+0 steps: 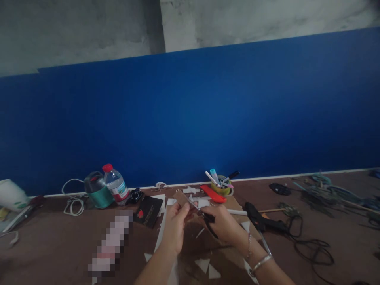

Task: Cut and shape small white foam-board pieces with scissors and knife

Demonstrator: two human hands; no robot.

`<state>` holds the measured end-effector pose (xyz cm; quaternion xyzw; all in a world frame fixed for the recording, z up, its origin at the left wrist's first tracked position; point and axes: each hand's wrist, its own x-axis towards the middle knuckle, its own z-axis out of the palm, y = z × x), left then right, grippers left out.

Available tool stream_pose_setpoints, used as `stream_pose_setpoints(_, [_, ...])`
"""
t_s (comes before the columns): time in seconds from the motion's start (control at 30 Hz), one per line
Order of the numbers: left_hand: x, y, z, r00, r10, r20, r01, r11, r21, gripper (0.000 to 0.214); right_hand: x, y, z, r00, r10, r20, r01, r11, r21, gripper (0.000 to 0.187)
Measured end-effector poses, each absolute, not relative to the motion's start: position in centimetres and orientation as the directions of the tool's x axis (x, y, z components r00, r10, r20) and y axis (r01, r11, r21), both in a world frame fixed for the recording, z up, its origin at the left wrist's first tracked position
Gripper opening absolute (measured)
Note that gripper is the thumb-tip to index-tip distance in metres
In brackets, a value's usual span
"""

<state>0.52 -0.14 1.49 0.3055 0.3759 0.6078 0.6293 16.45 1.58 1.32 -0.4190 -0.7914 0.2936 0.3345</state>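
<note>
White paper scraps (204, 264) lie on the brown bench (59, 237) nearest the viewer, between the two forearms. Just past them the left hand (174, 227) is raised above the bench, its fingers (181, 209) pinched on the lower end of a small brown card (180, 196), which stands up and tilts left. The right hand (225, 226), a bangle (261, 262) on its wrist, has its fingers closed through the black loops of the scissors (202, 211); the blades reach left to the card's edge, though how far apart they are cannot be told. A black glue gun (263, 222) lies right of that hand, with a dark cable (311, 247) coiled beyond. A black sheet (147, 211) lies left of the hands. Farther back sit a red cutter (213, 194), a cup (221, 189) of pens, a bottle (116, 186) beside a green jug (97, 192), all under a blue board (190, 118).
</note>
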Motion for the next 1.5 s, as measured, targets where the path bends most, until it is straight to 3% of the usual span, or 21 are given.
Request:
stream_pose_setpoints(0.33, [0.4,0.0,0.6,0.049,0.995,-0.092,-0.515,0.104,0.851,0.032,16.4,1.4,1.8,-0.398,0.884,0.244,0.557,0.444,-0.702,0.018])
stream_pose_setpoints(0.57, [-0.1,0.2,1.1,-0.010,0.997,-0.077,-0.546,0.059,0.836,0.035,16.2,1.3,2.0,-0.402,0.885,0.236,0.579,0.445,-0.684,0.015])
stream_pose_setpoints(0.77, [-0.2,0.5,0.4,-0.065,0.997,-0.050,-0.459,0.015,0.888,0.034,16.3,1.2,1.9,-0.412,0.888,0.202,0.596,0.431,-0.678,0.015])
stream_pose_setpoints(1.13, [-0.2,0.3,0.3,-0.071,0.996,-0.056,-0.526,0.010,0.850,0.032,16.1,1.2,1.7,-0.446,0.826,0.344,0.459,0.541,-0.705,0.016])
stream_pose_setpoints(1.5, [0.2,0.3,-0.2,-0.125,0.992,-0.026,-0.421,-0.029,0.906,0.025,16.0,1.2,1.8,-0.418,0.866,0.274,0.558,0.483,-0.675,0.009])
